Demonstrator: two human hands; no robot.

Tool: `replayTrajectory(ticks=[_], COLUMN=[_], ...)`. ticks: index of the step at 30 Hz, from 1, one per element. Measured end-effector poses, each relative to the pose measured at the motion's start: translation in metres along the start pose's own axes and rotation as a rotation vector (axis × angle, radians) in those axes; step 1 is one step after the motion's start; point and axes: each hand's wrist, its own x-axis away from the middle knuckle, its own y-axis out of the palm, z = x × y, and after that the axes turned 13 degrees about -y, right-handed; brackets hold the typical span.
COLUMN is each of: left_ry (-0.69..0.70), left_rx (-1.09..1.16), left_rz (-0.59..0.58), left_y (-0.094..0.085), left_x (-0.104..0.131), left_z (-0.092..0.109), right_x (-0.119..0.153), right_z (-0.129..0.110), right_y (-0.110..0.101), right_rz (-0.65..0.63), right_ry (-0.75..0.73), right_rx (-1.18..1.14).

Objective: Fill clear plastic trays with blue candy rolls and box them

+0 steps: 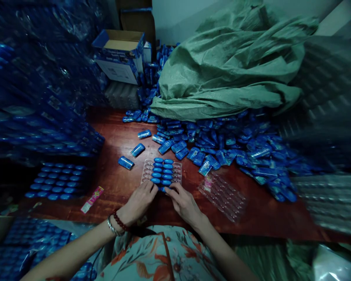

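Observation:
A clear plastic blister tray (pixel 146 171) lies on the wooden table in front of me. Its two middle columns hold glossy blue capsule-shaped pieces (pixel 167 171), while the outer columns show bare cavities. At the tray's near edge, my left hand (pixel 140 200) is closed, its fingertips pinched by the nearest left piece. My right hand (pixel 185 203) curls in from the other side, thumb and fingers closed at the nearest right piece. Only a little blue shows between both sets of fingertips; the fingers hide the rest of that front row.
Loose blue packets (pixel 204 136) heap up behind the tray, partly under a green sack (pixel 222 78). A second clear tray (pixel 224 197) lies to the right. Filled blue trays (pixel 57 181) stack at left, near a pink strip (pixel 92 199). An open carton (pixel 119 54) stands behind.

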Motion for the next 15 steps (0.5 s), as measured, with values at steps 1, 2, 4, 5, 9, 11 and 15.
replayTrajectory(ticks=[1, 2, 4, 5, 9, 11, 15], left_ry=[-0.007, -0.008, -0.001, 0.000, -0.035, -0.106, -0.414], left_rx=[0.020, 0.049, 0.133, 0.184, 0.422, 0.522, 0.601], left_rz=[-0.001, 0.002, 0.036, 0.067, 0.212, 0.271, 0.417], left_y=[0.000, 0.000, 0.003, 0.006, 0.023, 0.032, 0.042], left_x=[0.000, -0.001, 0.000, 0.001, 0.008, 0.013, 0.020], left_z=[-0.001, -0.002, -0.005, -0.007, -0.016, -0.021, -0.033], right_x=[-0.002, -0.003, -0.007, -0.008, -0.009, -0.009, -0.019], right_z=[-0.001, -0.002, -0.006, -0.007, -0.013, -0.015, -0.021], right_y=[-0.001, -0.002, -0.003, -0.003, -0.002, -0.001, 0.000], right_rz=[0.009, 0.020, 0.040, 0.041, 0.037, 0.055, 0.005], right_ry=[0.004, 0.010, 0.020, 0.019, -0.006, -0.005, -0.016], right_rx=[0.019, 0.050, 0.131, 0.169, 0.256, 0.283, 0.328])
